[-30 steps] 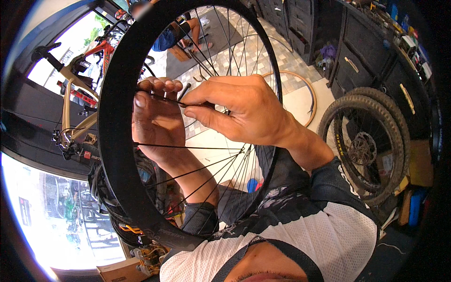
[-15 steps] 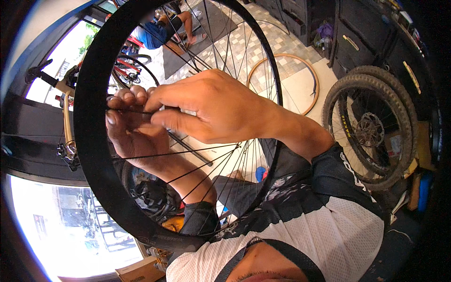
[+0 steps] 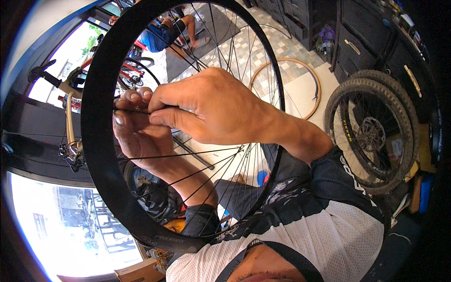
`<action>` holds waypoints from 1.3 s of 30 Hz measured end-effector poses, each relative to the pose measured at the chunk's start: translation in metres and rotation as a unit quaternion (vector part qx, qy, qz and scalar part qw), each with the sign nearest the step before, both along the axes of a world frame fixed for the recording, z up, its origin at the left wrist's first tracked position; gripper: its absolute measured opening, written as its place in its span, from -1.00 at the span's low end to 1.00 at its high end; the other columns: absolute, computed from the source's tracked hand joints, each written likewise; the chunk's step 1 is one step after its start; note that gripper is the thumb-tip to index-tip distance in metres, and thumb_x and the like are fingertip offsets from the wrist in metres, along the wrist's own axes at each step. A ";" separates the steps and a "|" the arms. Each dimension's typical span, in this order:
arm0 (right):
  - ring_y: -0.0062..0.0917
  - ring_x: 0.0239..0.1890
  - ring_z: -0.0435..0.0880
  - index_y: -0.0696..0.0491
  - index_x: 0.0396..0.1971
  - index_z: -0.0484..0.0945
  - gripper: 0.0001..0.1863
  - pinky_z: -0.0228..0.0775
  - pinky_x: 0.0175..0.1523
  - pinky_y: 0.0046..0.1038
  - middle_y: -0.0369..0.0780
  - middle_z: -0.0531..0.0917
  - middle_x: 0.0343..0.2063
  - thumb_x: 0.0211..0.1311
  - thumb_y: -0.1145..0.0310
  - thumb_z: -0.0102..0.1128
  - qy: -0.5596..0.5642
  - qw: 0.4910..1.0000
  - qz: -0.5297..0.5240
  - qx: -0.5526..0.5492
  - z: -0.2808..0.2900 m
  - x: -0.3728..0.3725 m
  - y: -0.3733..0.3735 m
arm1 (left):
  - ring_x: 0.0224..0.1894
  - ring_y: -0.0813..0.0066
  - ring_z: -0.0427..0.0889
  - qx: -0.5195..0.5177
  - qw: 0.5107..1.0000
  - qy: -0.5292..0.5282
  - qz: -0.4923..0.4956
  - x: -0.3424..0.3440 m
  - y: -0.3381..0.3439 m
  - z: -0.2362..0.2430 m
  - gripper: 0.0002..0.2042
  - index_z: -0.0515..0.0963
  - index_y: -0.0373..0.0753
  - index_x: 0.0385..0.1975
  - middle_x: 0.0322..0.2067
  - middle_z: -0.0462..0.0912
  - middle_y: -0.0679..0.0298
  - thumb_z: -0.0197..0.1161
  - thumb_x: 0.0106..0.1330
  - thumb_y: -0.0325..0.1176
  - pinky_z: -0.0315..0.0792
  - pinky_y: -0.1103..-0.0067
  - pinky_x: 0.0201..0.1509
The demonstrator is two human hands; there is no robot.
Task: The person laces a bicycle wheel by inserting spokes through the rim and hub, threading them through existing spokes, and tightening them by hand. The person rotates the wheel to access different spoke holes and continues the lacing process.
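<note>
A bicycle wheel with a deep black rim (image 3: 101,155) and thin black spokes (image 3: 188,154) stands in front of me. My left hand (image 3: 145,136) reaches up through the spokes and is closed near the inner edge of the rim, thumb and fingertips on either side of one dark spoke. From the right comes my right hand (image 3: 211,110), pinching the same spoke between thumb and forefinger just beside the left fingers. The exact end of that spoke at the rim is partly hidden by my fingers. Other spokes run to the hub area, mostly hidden.
Two knobbly-tyred wheels (image 3: 336,110) lean at the right beside dark cabinets (image 3: 366,33). A tan-walled tyre (image 3: 315,82) lies on the floor. Beyond the rim sits a person in blue (image 3: 155,38). A bicycle frame (image 3: 70,117) stands at the left.
The wheel and both hands appear shifted slightly to the right in view, along with the background. My two hands keep the same grip near the rim.
</note>
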State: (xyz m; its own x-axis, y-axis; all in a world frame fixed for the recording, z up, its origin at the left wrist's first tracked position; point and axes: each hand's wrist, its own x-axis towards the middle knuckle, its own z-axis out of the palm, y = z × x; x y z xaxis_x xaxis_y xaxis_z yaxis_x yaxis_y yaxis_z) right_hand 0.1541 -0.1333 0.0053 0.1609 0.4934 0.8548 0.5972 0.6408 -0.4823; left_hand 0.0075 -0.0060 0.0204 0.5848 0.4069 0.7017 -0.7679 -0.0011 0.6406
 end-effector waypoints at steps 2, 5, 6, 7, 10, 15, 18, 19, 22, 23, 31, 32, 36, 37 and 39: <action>-0.25 -0.30 0.82 0.08 -0.22 0.75 -0.82 0.62 -0.18 -0.31 -0.13 0.79 -0.34 0.26 0.32 0.46 -0.002 1.000 0.015 -0.018 -0.001 0.000 0.001 | 0.11 0.21 0.54 -0.002 1.000 0.001 0.014 0.000 0.001 -0.001 -0.72 0.61 -0.22 0.01 -0.06 0.62 0.19 0.28 0.51 -0.17 0.46 0.25 0.27; -0.26 -0.27 0.84 0.10 -0.22 0.74 -0.80 0.63 -0.17 -0.32 -0.13 0.81 -0.33 0.26 0.31 0.47 -0.008 0.997 -0.008 0.077 -0.003 -0.001 0.006 | 0.11 0.21 0.55 -0.033 0.999 0.008 0.004 0.001 -0.010 0.001 -0.72 0.61 -0.24 -0.01 -0.06 0.60 0.18 0.27 0.51 -0.16 0.48 0.21 0.25; -0.26 -0.27 0.84 0.10 -0.21 0.75 -0.80 0.64 -0.16 -0.32 -0.13 0.81 -0.32 0.26 0.31 0.48 0.007 0.999 -0.002 0.050 -0.001 -0.002 0.004 | 0.11 0.21 0.55 -0.048 0.999 0.011 -0.005 0.001 -0.014 0.002 -0.72 0.61 -0.25 -0.02 -0.06 0.60 0.18 0.26 0.51 -0.16 0.49 0.20 0.25; -0.26 -0.27 0.84 0.10 -0.20 0.75 -0.79 0.64 -0.16 -0.33 -0.12 0.81 -0.32 0.26 0.31 0.48 0.023 0.999 0.003 0.022 0.003 -0.003 0.000 | 0.11 0.21 0.55 -0.046 0.999 0.008 -0.003 0.000 -0.013 0.002 -0.71 0.61 -0.25 -0.01 -0.06 0.59 0.18 0.26 0.51 -0.16 0.49 0.19 0.24; -0.27 -0.26 0.85 0.11 -0.18 0.74 -0.78 0.65 -0.15 -0.35 -0.12 0.81 -0.32 0.25 0.33 0.49 0.035 0.999 0.010 -0.009 0.004 -0.002 -0.004 | 0.13 0.21 0.54 -0.029 1.000 0.004 0.011 0.000 -0.010 0.001 -0.70 0.61 -0.27 -0.01 -0.06 0.59 0.17 0.26 0.50 -0.15 0.49 0.18 0.24; -0.27 -0.26 0.85 0.12 -0.22 0.71 -0.78 0.65 -0.15 -0.35 -0.11 0.81 -0.33 0.22 0.35 0.52 0.013 1.000 0.003 -0.009 0.001 -0.003 -0.001 | 0.13 0.20 0.55 -0.008 1.000 0.004 0.021 -0.002 -0.005 -0.001 -0.69 0.61 -0.28 0.00 -0.06 0.60 0.16 0.26 0.50 -0.16 0.49 0.19 0.25; -0.28 -0.29 0.84 0.12 -0.25 0.70 -0.78 0.64 -0.16 -0.35 -0.12 0.79 -0.36 0.21 0.34 0.53 0.019 1.000 -0.007 0.011 0.000 -0.004 0.001 | 0.13 0.19 0.56 -0.030 1.000 0.004 0.006 -0.002 -0.009 0.000 -0.70 0.61 -0.29 0.00 -0.06 0.60 0.15 0.25 0.51 -0.17 0.49 0.20 0.25; -0.28 -0.29 0.83 0.12 -0.26 0.70 -0.78 0.63 -0.16 -0.35 -0.12 0.79 -0.37 0.21 0.33 0.53 0.029 0.999 -0.009 0.021 0.001 -0.005 0.000 | 0.13 0.19 0.57 -0.038 0.999 0.003 0.001 -0.001 -0.010 -0.001 -0.70 0.61 -0.30 0.00 -0.06 0.60 0.15 0.25 0.51 -0.18 0.49 0.20 0.24; -0.30 -0.29 0.82 0.13 -0.27 0.69 -0.75 0.62 -0.16 -0.35 -0.12 0.78 -0.36 0.18 0.31 0.55 0.035 0.999 0.003 -0.027 0.003 -0.003 -0.003 | 0.13 0.19 0.58 -0.042 0.999 -0.005 -0.008 -0.001 -0.008 -0.001 -0.70 0.60 -0.30 0.00 -0.05 0.61 0.15 0.25 0.51 -0.17 0.49 0.20 0.24; -0.30 -0.28 0.81 0.13 -0.27 0.69 -0.74 0.62 -0.16 -0.35 -0.12 0.78 -0.35 0.17 0.31 0.56 0.033 0.998 0.010 -0.055 0.004 -0.003 -0.003 | 0.14 0.19 0.58 -0.035 0.999 -0.005 -0.006 -0.001 -0.006 -0.002 -0.70 0.60 -0.30 0.00 -0.05 0.61 0.15 0.25 0.51 -0.17 0.50 0.20 0.24; -0.28 -0.32 0.83 0.14 -0.24 0.71 -0.74 0.64 -0.18 -0.35 -0.11 0.79 -0.36 0.19 0.32 0.54 0.007 1.000 -0.026 -0.013 0.002 -0.007 0.000 | 0.12 0.17 0.59 -0.068 0.996 -0.009 -0.063 0.002 -0.013 0.001 -0.72 0.60 -0.29 -0.01 -0.06 0.62 0.13 0.25 0.52 -0.19 0.49 0.19 0.24; -0.28 -0.32 0.84 0.14 -0.23 0.71 -0.75 0.65 -0.19 -0.35 -0.10 0.80 -0.35 0.20 0.32 0.53 0.006 0.999 -0.018 -0.029 0.002 -0.007 0.000 | 0.11 0.17 0.59 -0.062 0.996 -0.011 -0.057 0.002 -0.013 0.001 -0.72 0.60 -0.29 -0.01 -0.06 0.62 0.13 0.25 0.52 -0.20 0.48 0.19 0.24; -0.36 -0.31 0.84 0.15 -0.10 0.74 -0.74 0.65 -0.19 -0.39 -0.08 0.81 -0.31 0.29 0.35 0.46 -0.012 1.000 -0.010 -0.024 0.001 -0.002 -0.003 | 0.07 0.17 0.59 -0.010 1.000 -0.018 -0.009 0.003 -0.010 -0.001 -0.72 0.60 -0.30 -0.02 -0.07 0.63 0.12 0.26 0.51 -0.20 0.46 0.22 0.26; -0.41 -0.30 0.84 0.15 -0.07 0.75 -0.74 0.64 -0.18 -0.42 -0.09 0.81 -0.31 0.32 0.35 0.44 0.000 1.000 0.002 -0.023 0.000 0.002 -0.004 | 0.06 0.18 0.59 -0.006 1.000 -0.012 0.002 0.003 -0.008 -0.001 -0.72 0.61 -0.27 -0.01 -0.07 0.63 0.13 0.25 0.52 -0.18 0.47 0.20 0.26; -0.50 -0.26 0.82 0.14 -0.01 0.75 -0.73 0.62 -0.14 -0.49 -0.14 0.81 -0.30 0.40 0.34 0.39 0.057 0.998 0.020 -0.037 -0.003 0.014 -0.008 | 0.04 0.19 0.60 0.001 1.000 -0.001 0.026 0.000 -0.002 -0.001 -0.72 0.62 -0.21 0.01 -0.06 0.65 0.17 0.23 0.55 -0.14 0.48 0.18 0.26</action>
State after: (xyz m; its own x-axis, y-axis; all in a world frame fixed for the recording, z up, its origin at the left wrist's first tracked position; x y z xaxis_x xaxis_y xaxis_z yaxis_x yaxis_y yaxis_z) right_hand 0.1682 -0.1413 0.0018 0.2338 0.5616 0.7936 0.5114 0.6232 -0.5917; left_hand 0.0074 -0.0078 0.0195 0.5613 0.4343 0.7045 -0.7685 -0.0423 0.6384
